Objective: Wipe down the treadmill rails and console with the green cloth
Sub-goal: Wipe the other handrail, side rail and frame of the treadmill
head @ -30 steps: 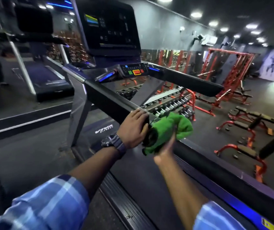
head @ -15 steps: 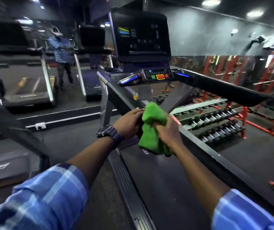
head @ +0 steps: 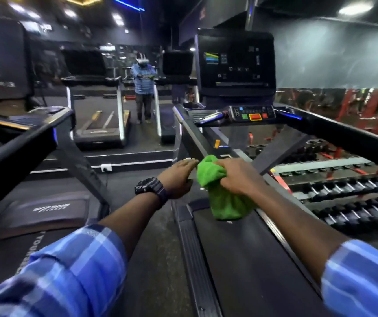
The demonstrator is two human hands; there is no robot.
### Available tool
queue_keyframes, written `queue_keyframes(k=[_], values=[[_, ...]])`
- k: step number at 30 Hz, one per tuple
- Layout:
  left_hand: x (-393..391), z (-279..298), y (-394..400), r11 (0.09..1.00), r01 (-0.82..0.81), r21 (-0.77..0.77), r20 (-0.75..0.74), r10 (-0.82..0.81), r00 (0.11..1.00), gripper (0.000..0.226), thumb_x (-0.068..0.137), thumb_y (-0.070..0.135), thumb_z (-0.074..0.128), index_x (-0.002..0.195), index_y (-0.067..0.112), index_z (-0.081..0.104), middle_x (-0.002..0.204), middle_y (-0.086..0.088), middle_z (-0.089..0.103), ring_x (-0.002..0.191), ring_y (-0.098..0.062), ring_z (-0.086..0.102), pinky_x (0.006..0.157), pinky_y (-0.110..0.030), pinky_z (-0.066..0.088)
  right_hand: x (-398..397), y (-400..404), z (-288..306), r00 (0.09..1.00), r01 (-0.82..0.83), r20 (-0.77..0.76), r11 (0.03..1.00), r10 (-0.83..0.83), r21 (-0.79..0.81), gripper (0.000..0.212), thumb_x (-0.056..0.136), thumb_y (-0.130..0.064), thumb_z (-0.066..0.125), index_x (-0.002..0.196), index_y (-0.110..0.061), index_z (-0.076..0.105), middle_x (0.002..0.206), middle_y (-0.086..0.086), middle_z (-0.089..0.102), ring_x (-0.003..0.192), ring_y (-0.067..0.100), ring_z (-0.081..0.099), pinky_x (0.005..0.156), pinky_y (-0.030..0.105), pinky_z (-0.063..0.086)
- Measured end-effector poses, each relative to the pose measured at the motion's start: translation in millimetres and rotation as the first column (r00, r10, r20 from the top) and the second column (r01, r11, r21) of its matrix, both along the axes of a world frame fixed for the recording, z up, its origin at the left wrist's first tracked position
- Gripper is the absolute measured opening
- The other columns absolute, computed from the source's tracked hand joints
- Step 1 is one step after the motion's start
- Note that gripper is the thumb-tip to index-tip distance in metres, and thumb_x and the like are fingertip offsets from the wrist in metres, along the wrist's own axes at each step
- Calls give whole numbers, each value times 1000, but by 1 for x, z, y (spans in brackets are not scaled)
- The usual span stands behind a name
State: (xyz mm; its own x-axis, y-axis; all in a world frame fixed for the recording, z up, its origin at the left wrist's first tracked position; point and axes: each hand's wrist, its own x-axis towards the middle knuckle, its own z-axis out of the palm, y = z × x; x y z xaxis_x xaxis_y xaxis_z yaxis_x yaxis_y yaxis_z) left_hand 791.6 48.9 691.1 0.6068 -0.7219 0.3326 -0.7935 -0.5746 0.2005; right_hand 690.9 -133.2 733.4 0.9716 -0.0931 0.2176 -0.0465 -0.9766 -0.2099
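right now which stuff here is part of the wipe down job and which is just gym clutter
Job: green cloth bunched in right hand; left hand; left rail; right rail; console.

Clutter: dumbbell rack; neighbouring treadmill.

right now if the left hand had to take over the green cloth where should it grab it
Grab the bunched top knob of the green cloth, coming in from the left, where the left hand lies flat and open beside it. The right hand clamps the middle, and the lower part hangs loose, so the top is the firmest free part.
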Motion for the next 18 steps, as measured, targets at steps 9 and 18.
queue_keyframes(k=[9,18], values=[[-13,104,134,919,-389,-64,223,393,892,57,87,34,61,137,11,46,130,-15,58,122,-34,52,99,-39,41,53,104,103,953,-72,298,996,53,53,60,79,-15,56,137,-31,51,127,16,62,113,38,60,90,43,50],[-57,111,357,712,-696,-97,233,696,680,57,80,58,46,122,20,53,121,-7,63,111,-30,57,88,-40,49,104,314,94,853,-479,286,871,435,104,55,79,-12,55,131,-27,55,120,18,65,112,38,61,93,43,51]])
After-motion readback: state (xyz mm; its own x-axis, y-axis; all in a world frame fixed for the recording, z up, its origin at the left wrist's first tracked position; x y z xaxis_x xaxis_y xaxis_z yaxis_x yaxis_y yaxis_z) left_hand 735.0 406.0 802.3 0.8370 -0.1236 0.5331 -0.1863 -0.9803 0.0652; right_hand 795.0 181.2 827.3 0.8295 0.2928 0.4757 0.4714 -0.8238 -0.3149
